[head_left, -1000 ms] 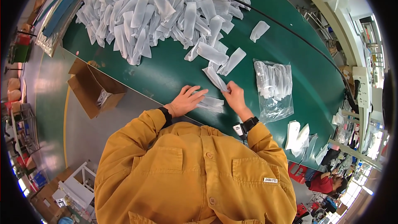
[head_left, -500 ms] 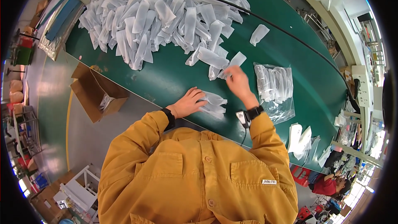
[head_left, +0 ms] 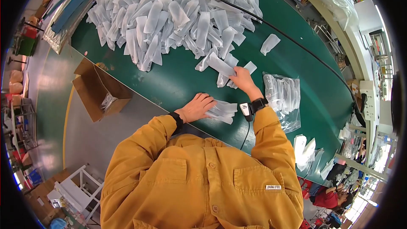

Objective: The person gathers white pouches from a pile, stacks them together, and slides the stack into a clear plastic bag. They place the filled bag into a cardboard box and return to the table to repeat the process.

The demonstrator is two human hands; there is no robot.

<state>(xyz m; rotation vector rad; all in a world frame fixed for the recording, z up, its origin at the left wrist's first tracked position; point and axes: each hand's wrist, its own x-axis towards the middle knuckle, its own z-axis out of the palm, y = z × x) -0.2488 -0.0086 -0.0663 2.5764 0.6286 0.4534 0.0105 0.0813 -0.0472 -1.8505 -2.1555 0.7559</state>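
Observation:
At the near edge of the green table, my left hand [head_left: 197,107] is closed over the ends of a few translucent white sleeves [head_left: 224,110], which fan out to the right. Farther out, my right hand [head_left: 245,80] pinches the right end of another frosted sleeve [head_left: 220,65]. That sleeve lies across a small cluster, with a further sleeve [head_left: 250,67] just beyond my fingers. A large heap of the same sleeves [head_left: 169,17] covers the far left of the table. To the right of my right hand lies a clear plastic bag [head_left: 289,121] with several sleeves lined up inside.
A single sleeve [head_left: 270,44] lies apart at the far right. A black cable [head_left: 292,38] crosses above the table. An open cardboard box [head_left: 95,97] stands off the table's left edge. More white pieces [head_left: 304,150] lie at the near right. A device [head_left: 246,111] sits by my right wrist.
My right hand, blurred before over the small cluster, has come to rest with its fingers on a sleeve's end. My left hand stays on its sleeves. The whole view has shifted slightly.

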